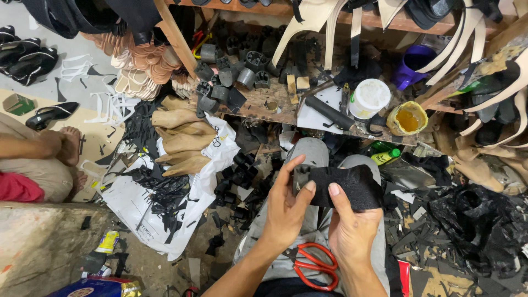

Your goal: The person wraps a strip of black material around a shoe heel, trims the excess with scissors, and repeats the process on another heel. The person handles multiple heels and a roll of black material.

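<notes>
Both my hands hold one black shoe piece point(344, 184) over my knees. My left hand point(286, 206) grips its left end, where a dark heel block shows under the thumb. My right hand point(349, 225) holds the black fabric-like strip from below, thumb pressed on its front. A pair of red-handled scissors point(316, 267) lies on my lap just under my wrists, touched by neither hand.
A low wooden bench point(258, 104) ahead carries black heel blocks point(236, 71), a white tub point(369, 98), a yellow glue pot point(407, 118) and a purple cup point(415, 63). Wooden shoe lasts point(181, 143) lie on white sheets at left. Another person's foot point(66, 144) rests far left. Black scraps litter the floor.
</notes>
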`<state>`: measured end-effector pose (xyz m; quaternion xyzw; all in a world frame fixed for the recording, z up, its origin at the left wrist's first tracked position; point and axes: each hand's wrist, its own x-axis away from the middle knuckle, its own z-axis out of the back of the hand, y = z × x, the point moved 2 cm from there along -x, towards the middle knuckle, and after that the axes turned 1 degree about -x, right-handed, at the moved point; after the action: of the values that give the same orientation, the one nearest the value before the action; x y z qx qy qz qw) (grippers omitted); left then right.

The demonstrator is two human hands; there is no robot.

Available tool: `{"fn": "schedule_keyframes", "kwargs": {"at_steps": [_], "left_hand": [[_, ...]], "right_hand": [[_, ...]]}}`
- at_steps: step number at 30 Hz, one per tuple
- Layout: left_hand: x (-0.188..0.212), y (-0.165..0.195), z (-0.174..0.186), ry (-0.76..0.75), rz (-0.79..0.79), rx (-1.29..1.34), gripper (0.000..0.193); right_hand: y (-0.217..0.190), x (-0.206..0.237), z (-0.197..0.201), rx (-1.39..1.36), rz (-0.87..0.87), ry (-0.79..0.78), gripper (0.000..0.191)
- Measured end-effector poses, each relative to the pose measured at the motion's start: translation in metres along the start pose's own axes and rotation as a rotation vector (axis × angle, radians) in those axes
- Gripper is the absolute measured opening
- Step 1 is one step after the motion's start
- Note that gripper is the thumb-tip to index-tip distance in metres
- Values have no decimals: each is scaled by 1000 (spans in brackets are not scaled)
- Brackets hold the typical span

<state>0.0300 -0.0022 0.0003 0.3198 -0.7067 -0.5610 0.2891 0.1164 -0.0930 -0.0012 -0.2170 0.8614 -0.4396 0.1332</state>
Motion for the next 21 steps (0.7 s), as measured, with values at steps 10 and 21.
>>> {"fn": "schedule_keyframes", "kwargs": {"at_steps": [10,21], "left_hand": [[-6,-8,-4,2,-56,63,42],[-7,-15,0,-23,3,276,56]], "right_hand": [[4,2,-1,-11,-56,56,26],[5,-5,11,-79,-15,165,23]]}}
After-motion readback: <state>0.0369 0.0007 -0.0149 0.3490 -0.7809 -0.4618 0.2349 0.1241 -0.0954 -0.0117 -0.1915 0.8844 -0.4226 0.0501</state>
